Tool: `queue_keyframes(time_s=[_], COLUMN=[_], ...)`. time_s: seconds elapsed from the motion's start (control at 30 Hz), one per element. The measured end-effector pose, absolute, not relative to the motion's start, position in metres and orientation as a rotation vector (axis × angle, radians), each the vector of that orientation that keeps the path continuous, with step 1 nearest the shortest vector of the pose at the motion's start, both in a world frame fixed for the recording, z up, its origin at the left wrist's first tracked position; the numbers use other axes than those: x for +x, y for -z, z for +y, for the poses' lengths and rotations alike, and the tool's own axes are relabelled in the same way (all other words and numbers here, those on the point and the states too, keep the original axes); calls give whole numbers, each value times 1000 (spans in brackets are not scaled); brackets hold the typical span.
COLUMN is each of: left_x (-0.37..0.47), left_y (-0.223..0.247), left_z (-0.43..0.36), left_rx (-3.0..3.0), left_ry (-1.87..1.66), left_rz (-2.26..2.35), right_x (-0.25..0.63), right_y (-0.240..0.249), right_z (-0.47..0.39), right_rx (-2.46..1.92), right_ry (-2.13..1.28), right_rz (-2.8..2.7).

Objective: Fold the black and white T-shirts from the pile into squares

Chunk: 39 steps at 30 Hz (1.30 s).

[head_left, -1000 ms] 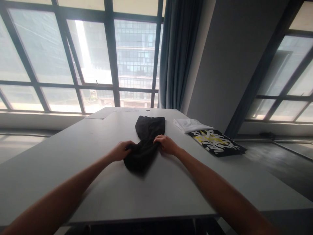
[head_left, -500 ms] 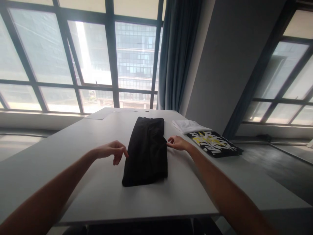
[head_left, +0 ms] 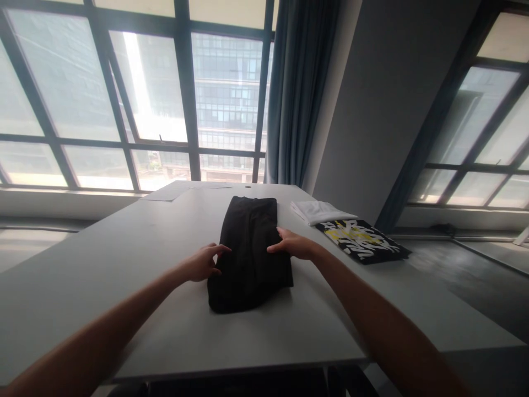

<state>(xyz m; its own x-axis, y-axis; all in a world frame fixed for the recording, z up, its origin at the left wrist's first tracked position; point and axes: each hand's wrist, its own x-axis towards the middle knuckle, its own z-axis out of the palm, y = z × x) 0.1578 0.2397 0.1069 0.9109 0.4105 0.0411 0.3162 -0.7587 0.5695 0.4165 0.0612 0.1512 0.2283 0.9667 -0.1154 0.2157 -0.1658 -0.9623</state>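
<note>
A folded black garment (head_left: 250, 253), perhaps trousers, lies lengthwise on the white table (head_left: 165, 325) in front of me. At its left edge, my left hand (head_left: 202, 263) has its index finger and thumb apart, touching the cloth. Across from it, my right hand (head_left: 295, 244) rests on the right edge, with thumb and index finger spread over the fabric. Neither hand shows cloth pinched in it. A slight bulge runs down the garment's middle, and its near right corner sticks out.
Right of the garment lie a folded white cloth (head_left: 320, 212) and a folded black garment with white and yellow print (head_left: 363, 240). Sheets of paper (head_left: 163, 193) lie at the table's far left. Behind stand windows, a blue curtain (head_left: 291, 99) and a grey pillar (head_left: 372, 99).
Both hands have moved inward onto the black garment's sides. The right hand has left the pinch at the edge and opened. The garment's lower right part has spread slightly right.
</note>
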Motion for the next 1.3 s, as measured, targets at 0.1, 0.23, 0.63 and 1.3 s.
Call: queue_keyframes(time_s=[0.1, 0.23, 0.63, 1.3], left_x=[159, 154, 144, 148], left_y=[-112, -122, -124, -129], left_z=[235, 231, 235, 232], left_rx=[2431, 2469, 2827, 2646], left_ry=[-232, -134, -66, -364], left_rz=[369, 269, 80, 11], right_x=[432, 457, 473, 460], right_y=[-180, -192, -141, -155], right_z=[38, 16, 46, 37], right_rx=[-1760, -2114, -2459, -2210], right_ry=[-951, -1188, -586, -447], right_rz=[-1247, -1374, -1720, -2088])
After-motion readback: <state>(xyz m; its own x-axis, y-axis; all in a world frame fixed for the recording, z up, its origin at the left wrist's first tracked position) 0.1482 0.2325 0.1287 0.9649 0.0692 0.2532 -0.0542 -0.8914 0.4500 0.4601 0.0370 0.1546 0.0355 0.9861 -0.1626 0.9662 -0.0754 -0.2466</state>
